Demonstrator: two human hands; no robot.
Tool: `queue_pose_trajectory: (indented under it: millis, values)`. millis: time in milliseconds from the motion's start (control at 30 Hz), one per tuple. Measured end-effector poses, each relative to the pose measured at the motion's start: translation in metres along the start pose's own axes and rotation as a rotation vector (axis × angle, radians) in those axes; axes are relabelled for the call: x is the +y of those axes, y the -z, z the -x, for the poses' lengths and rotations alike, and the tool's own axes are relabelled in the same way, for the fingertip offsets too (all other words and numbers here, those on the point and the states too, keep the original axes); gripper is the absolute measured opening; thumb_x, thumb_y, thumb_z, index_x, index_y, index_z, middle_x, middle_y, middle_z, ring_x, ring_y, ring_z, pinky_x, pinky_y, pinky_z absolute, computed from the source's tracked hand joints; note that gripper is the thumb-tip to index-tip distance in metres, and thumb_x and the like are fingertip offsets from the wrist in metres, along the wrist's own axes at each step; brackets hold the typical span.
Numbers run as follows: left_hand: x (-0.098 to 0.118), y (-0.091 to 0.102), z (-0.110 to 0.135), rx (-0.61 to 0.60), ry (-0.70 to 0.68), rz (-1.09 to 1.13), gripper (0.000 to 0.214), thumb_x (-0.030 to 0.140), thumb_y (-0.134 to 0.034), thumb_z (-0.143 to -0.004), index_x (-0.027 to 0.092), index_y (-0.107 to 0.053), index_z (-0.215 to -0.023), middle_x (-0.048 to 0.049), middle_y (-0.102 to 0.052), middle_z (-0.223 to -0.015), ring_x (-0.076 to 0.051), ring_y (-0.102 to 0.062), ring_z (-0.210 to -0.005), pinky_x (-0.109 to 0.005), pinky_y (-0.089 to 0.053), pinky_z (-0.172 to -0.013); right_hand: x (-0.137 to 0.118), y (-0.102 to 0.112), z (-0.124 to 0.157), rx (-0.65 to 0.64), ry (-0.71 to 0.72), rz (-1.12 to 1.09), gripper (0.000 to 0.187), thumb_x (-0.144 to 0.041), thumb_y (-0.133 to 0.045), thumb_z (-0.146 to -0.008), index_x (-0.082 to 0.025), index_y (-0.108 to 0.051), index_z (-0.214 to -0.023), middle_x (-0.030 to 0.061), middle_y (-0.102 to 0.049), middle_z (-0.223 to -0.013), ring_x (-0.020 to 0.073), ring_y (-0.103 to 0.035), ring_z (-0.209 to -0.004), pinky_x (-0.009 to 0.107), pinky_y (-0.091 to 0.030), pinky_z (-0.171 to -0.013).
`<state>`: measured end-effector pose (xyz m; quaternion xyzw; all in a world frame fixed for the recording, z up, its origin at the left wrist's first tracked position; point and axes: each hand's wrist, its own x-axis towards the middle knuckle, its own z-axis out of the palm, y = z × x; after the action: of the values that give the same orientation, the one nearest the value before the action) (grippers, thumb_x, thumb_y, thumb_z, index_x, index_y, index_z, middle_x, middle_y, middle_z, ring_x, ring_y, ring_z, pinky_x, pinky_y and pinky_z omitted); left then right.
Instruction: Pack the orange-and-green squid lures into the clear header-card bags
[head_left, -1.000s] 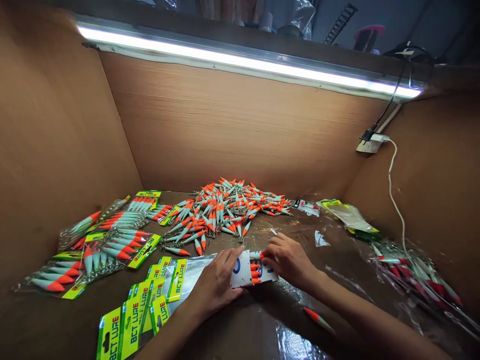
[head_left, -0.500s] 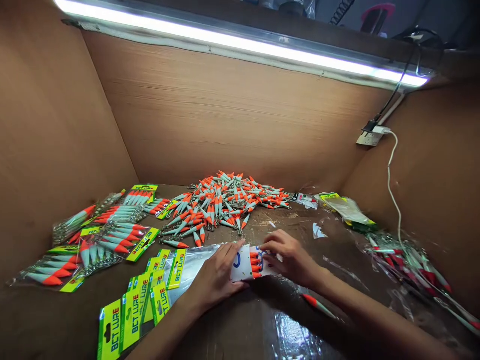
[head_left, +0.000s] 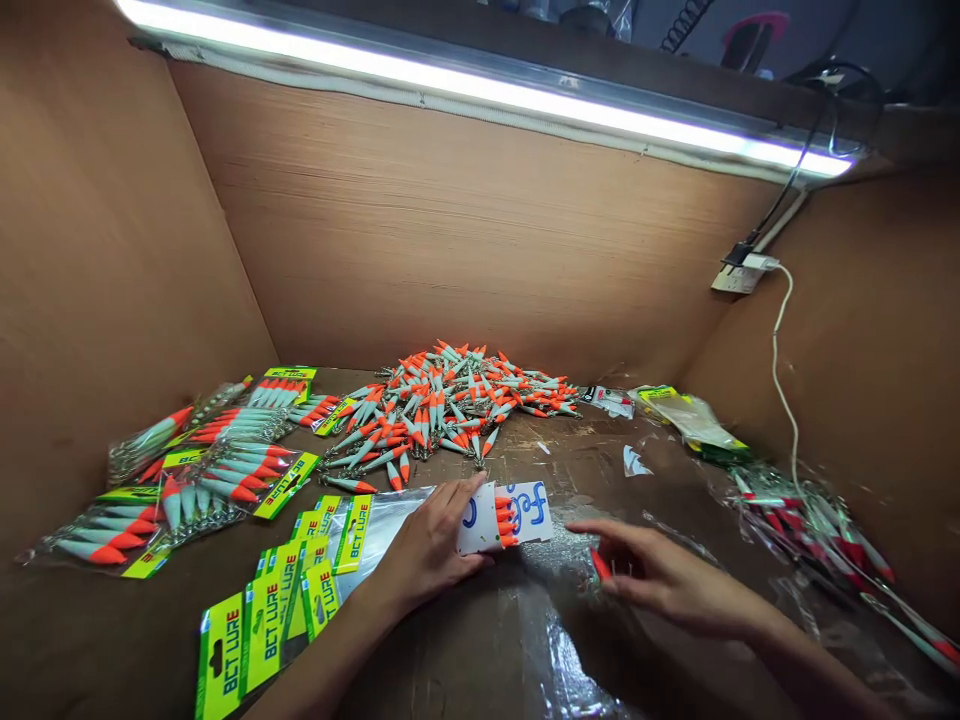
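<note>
My left hand (head_left: 439,535) is closed at the left end of a white paper piece (head_left: 536,512) with blue handwriting. Several orange-tipped fishing lures (head_left: 508,520) show in a row on the paper, their rear ends hidden towards my palm. Under and behind that hand lie clear bags with yellow BCT LURE headers (head_left: 356,535). To the right, apart from the paper, my right hand (head_left: 660,575) has its thumb and fingers around a single fishing lure (head_left: 600,565). Only the orange tip of that lure is plain to see; its body is hidden in the hand.
A big heap of loose orange-and-pale lures (head_left: 442,395) lies at the back. Filled lure packs (head_left: 247,470) are piled on the left. Red-and-white lures in plastic (head_left: 814,530) lie right, near a white cable (head_left: 787,390). Paper scraps (head_left: 636,461) dot the table.
My right hand has left the paper, moved right and towards me, and taken hold of the loose lure on the table. The paper's blue writing is now uncovered. My left hand stays nearly still.
</note>
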<state>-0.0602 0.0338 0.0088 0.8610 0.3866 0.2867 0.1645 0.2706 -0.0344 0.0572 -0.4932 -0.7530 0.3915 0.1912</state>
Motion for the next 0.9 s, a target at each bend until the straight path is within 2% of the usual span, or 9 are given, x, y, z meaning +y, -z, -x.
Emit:
queue_pose_trajectory:
  millis: [67,133,233,367,467,633,733,900]
  values:
    - [0.000,0.000,0.000,-0.013,-0.003,-0.002,0.097,0.026,-0.080,-0.071,0.028,-0.027,-0.152,-0.0111,-0.052,-0.140,-0.030,-0.053,-0.125,-0.046,-0.046,-0.103,-0.011,0.008,-0.014,0.079,0.026,-0.273,0.040,-0.039,-0.066,-0.088,-0.026,-0.059,-0.125,0.0041,-0.069,-0.092,0.0182,-0.063,-0.077,0.028,-0.049,-0.066]
    - [-0.002,-0.001,0.001,-0.012,-0.003,-0.008,0.097,0.026,-0.080,-0.070,0.028,-0.027,-0.152,-0.0110,-0.052,-0.140,-0.030,-0.053,-0.123,-0.046,-0.047,-0.102,-0.018,0.012,-0.029,0.224,0.043,-0.439,0.034,-0.042,-0.071,-0.084,-0.021,-0.063,-0.110,0.0051,-0.069,-0.089,0.0186,-0.064,-0.077,0.028,-0.051,-0.067]
    - [-0.004,-0.003,0.001,0.011,-0.003,-0.015,0.099,0.026,-0.081,-0.069,0.029,-0.027,-0.152,-0.0105,-0.052,-0.139,-0.030,-0.053,-0.123,-0.046,-0.047,-0.103,-0.022,0.009,-0.048,0.383,0.080,-0.466,0.031,-0.043,-0.077,-0.078,-0.019,-0.066,-0.094,0.0077,-0.072,-0.092,0.0208,-0.066,-0.083,0.031,-0.054,-0.072]
    - [-0.007,-0.003,0.003,0.044,-0.011,-0.014,0.097,0.028,-0.079,-0.071,0.029,-0.026,-0.152,-0.0108,-0.052,-0.139,-0.030,-0.053,-0.124,-0.046,-0.046,-0.103,-0.024,0.000,-0.062,0.426,0.238,-0.422,0.024,-0.040,-0.078,-0.079,-0.020,-0.066,-0.085,0.0076,-0.071,-0.098,0.0221,-0.066,-0.091,0.034,-0.055,-0.080]
    - [-0.007,-0.002,0.004,0.041,-0.015,-0.006,0.100,0.027,-0.080,-0.070,0.029,-0.024,-0.153,-0.0109,-0.053,-0.138,-0.030,-0.055,-0.123,-0.045,-0.047,-0.102,-0.022,-0.004,-0.066,0.439,0.295,-0.339,0.017,-0.037,-0.072,-0.085,-0.021,-0.067,-0.087,0.0071,-0.070,-0.100,0.0223,-0.066,-0.094,0.034,-0.055,-0.082]
    - [-0.004,0.000,0.003,0.032,0.012,-0.004,0.101,0.026,-0.082,-0.068,0.030,-0.026,-0.152,-0.0097,-0.053,-0.139,-0.030,-0.055,-0.123,-0.045,-0.047,-0.103,-0.012,-0.003,-0.075,0.470,0.338,0.029,0.014,-0.036,-0.070,-0.088,-0.022,-0.070,-0.089,0.0052,-0.071,-0.088,0.0207,-0.066,-0.079,0.032,-0.053,-0.071]
    - [-0.001,0.000,0.001,0.021,0.000,0.002,0.099,0.029,-0.082,-0.069,0.028,-0.027,-0.152,-0.0103,-0.053,-0.139,-0.029,-0.054,-0.123,-0.045,-0.046,-0.104,-0.008,-0.005,-0.084,0.435,0.411,0.143,0.013,-0.034,-0.068,-0.090,-0.022,-0.070,-0.086,0.0043,-0.069,-0.085,0.0193,-0.065,-0.076,0.031,-0.050,-0.068]
    - [0.003,0.000,0.000,0.018,-0.006,0.002,0.099,0.028,-0.081,-0.070,0.029,-0.027,-0.152,-0.0101,-0.052,-0.140,-0.029,-0.053,-0.124,-0.044,-0.045,-0.105,-0.015,-0.025,-0.104,0.437,0.462,0.334,0.008,-0.029,-0.067,-0.091,-0.022,-0.071,-0.089,0.0041,-0.071,-0.086,0.0189,-0.063,-0.080,0.030,-0.049,-0.074]
